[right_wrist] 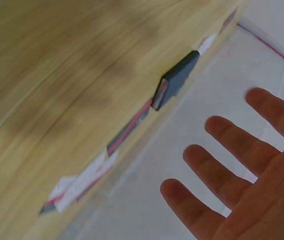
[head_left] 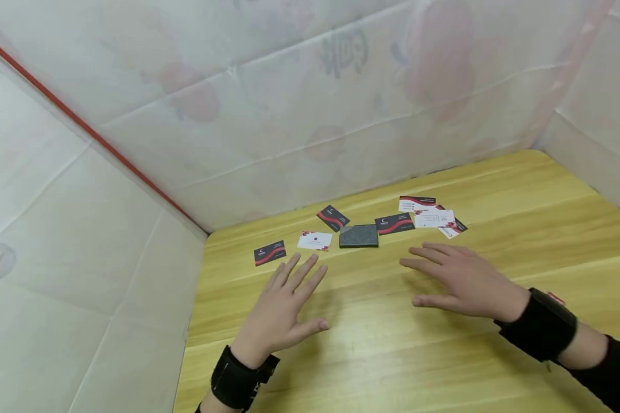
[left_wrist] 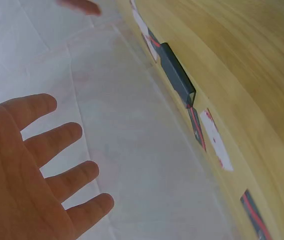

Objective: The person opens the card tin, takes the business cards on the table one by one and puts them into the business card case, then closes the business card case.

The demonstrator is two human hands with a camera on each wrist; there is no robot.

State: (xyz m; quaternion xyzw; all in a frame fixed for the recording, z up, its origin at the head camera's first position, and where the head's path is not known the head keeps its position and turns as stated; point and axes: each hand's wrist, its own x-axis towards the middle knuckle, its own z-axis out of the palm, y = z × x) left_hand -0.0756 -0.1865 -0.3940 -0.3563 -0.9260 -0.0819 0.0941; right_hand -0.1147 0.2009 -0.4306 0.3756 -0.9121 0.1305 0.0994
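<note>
My left hand (head_left: 276,315) hovers over the table with fingers spread and nothing in it, its fingertips close to a white card with red flowers (head_left: 315,240) and a black card with a red stripe (head_left: 270,253). On the other side, my right hand (head_left: 462,281) is also held out empty, fingers extended. Between and beyond the hands lies a flat dark grey card case (head_left: 359,236); both wrist views show its thick edge. Another black card (head_left: 333,218) sits behind it, and one more black card (head_left: 395,223) lies at its right.
Several overlapping cards, a white one (head_left: 434,218) among them, lie at the right of the row. The wooden table (head_left: 372,355) meets a pale sheet wall (head_left: 289,143) at the back and another sheet (head_left: 134,321) at the left.
</note>
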